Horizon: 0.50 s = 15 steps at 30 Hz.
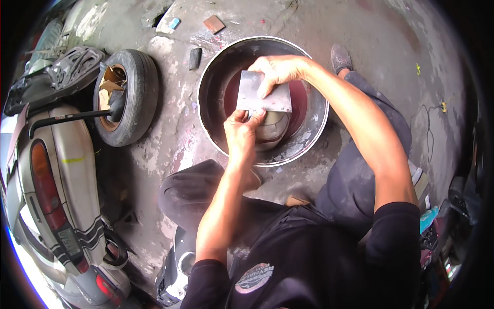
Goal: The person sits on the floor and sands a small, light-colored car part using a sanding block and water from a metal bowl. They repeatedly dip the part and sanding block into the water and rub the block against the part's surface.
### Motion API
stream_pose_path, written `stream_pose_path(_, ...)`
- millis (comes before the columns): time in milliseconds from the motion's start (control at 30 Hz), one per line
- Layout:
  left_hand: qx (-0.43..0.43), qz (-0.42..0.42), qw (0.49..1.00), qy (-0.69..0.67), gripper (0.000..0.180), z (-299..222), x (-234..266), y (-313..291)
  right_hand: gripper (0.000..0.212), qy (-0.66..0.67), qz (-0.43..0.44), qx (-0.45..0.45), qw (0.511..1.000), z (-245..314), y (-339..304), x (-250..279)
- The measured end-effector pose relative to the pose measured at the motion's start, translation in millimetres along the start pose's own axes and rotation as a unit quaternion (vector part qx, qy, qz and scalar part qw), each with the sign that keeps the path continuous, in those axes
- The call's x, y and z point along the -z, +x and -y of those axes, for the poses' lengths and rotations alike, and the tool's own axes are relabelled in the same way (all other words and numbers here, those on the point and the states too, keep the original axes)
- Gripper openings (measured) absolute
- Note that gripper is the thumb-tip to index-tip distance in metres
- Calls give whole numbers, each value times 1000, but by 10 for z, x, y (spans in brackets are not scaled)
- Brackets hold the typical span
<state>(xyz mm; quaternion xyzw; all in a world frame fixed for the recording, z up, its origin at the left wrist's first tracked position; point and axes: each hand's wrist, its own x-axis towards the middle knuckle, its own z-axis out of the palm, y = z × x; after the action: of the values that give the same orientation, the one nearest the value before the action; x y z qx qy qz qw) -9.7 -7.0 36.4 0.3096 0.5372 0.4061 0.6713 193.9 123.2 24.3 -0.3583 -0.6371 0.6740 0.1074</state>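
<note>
A stiff-looking grey rectangular sheet (pixel 252 92) is held over a wide black basin (pixel 210 98) with reddish liquid in its bottom. My right hand (pixel 278 71) grips the sheet's upper edge, thumb flat on its face and fingers behind. At the lower edge, my left hand (pixel 243 129) pinches with thumb and fingertips. Just below the sheet shows a rounded, beige-grey part (pixel 272 129) inside the basin; its upper portion is hidden by the sheet. Whether my left fingers also touch that part I cannot tell.
To the left, a tyre (pixel 141 98) holds scraps and a black bent bar, beside silver motorcycle bodywork (pixel 77 154). A dark block (pixel 195 58), a brown block (pixel 214 24) and a small blue piece (pixel 175 23) lie beyond the basin. My legs flank it.
</note>
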Motion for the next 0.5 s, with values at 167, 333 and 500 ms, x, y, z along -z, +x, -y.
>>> stream_pose_path(167,-13,31,999,-2,36,32,45,-8,40,-94,-46,1,995,205,-158,4)
stream_pose_path(333,0,30,999,19,32,42,67,-36,41,-144,-77,14,986,263,-145,-115)
stream_pose_path(500,4,4,1000,1,27,-17,0,-61,40,-161,-122,37,979,273,-140,-229)
